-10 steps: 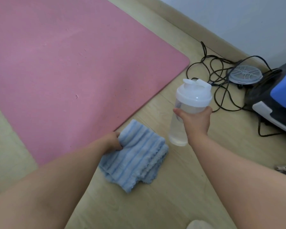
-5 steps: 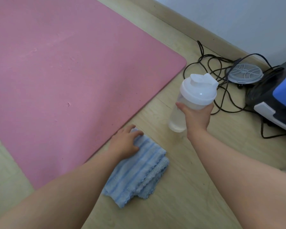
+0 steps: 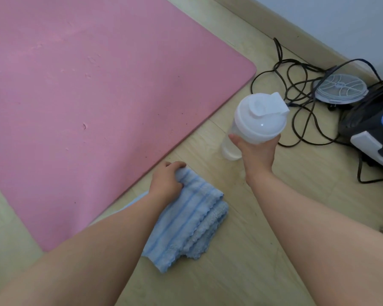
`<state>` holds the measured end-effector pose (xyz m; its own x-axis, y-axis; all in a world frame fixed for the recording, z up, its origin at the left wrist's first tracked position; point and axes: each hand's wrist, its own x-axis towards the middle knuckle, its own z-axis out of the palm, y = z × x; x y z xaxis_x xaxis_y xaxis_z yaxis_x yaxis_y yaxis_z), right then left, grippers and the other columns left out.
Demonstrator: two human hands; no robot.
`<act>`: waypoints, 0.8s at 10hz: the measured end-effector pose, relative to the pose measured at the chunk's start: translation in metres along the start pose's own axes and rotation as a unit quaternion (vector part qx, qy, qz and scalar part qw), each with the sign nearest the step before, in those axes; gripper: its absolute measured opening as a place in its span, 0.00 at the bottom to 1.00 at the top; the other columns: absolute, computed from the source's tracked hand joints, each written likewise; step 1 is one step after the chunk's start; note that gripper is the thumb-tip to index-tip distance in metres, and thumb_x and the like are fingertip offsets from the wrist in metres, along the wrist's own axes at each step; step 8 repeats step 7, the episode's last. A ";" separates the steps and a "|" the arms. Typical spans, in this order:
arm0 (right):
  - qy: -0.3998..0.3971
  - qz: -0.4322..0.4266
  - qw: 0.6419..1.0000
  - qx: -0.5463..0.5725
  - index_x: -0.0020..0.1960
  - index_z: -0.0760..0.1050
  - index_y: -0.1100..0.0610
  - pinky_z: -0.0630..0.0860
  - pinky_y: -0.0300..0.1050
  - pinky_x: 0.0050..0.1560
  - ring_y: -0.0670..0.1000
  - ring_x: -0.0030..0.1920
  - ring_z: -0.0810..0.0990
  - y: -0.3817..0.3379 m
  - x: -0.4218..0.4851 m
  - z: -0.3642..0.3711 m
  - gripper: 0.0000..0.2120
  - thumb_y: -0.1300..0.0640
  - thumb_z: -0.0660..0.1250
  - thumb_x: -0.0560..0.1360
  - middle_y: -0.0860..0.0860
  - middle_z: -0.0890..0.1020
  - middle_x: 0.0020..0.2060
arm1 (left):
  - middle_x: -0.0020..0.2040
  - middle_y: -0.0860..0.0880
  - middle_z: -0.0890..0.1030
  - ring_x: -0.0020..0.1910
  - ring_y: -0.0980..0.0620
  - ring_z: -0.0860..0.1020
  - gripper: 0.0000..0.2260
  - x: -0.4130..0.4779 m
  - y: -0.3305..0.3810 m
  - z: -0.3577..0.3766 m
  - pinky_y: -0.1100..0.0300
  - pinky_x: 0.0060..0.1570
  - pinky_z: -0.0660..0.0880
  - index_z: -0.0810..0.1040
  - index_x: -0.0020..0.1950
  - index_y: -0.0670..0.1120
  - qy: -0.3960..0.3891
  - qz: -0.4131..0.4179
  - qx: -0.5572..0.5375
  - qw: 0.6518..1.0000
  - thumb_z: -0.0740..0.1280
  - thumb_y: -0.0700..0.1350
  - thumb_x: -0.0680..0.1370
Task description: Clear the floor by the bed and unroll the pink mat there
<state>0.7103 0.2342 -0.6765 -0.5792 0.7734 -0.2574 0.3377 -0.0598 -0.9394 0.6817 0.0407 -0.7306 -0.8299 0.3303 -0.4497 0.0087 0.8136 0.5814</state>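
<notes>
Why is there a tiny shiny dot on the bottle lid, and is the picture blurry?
Head view: the dot is glare on the shaker bottle lid; head view: everything looks slightly soft, and shadows on the floor are faint.

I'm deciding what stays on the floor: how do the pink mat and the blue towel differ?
The pink mat lies spread flat; the blue towel is folded into layers. The mat is plain and much larger; the towel is striped with scalloped edges. No hand touches the mat; the left hand grips the towel's far end. Both lie on the wooden floor.
</notes>
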 end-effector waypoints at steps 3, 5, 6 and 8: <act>-0.019 0.009 0.999 0.040 0.72 0.57 0.50 0.67 0.41 0.64 0.45 0.63 0.70 0.005 0.000 0.002 0.47 0.61 0.79 0.62 0.44 0.71 0.62 | 0.67 0.49 0.68 0.66 0.48 0.68 0.25 0.000 0.002 -0.002 0.54 0.64 0.69 0.71 0.69 0.51 -0.027 0.005 0.020 0.999 0.69 0.39 0.72; -0.030 0.030 0.999 0.024 0.73 0.55 0.48 0.68 0.52 0.69 0.47 0.65 0.70 0.006 -0.001 0.001 0.51 0.59 0.80 0.59 0.44 0.70 0.65 | 0.69 0.51 0.67 0.68 0.51 0.67 0.27 -0.006 0.005 -0.011 0.54 0.64 0.70 0.68 0.70 0.49 -0.040 0.035 0.035 0.998 0.67 0.38 0.72; -0.038 0.135 0.990 0.013 0.76 0.46 0.41 0.67 0.61 0.67 0.53 0.70 0.66 0.006 -0.004 -0.002 0.56 0.55 0.79 0.60 0.45 0.63 0.72 | 0.70 0.52 0.65 0.68 0.51 0.67 0.28 -0.010 0.006 -0.015 0.52 0.63 0.71 0.66 0.72 0.49 -0.049 0.044 0.040 0.997 0.66 0.38 0.73; -0.050 0.255 0.964 -0.046 0.77 0.42 0.44 0.67 0.65 0.66 0.59 0.72 0.62 0.000 -0.015 -0.008 0.53 0.56 0.76 0.67 0.51 0.57 0.75 | 0.72 0.52 0.63 0.69 0.50 0.67 0.28 -0.013 0.008 -0.021 0.51 0.64 0.71 0.63 0.73 0.49 -0.061 0.043 0.068 0.995 0.65 0.39 0.74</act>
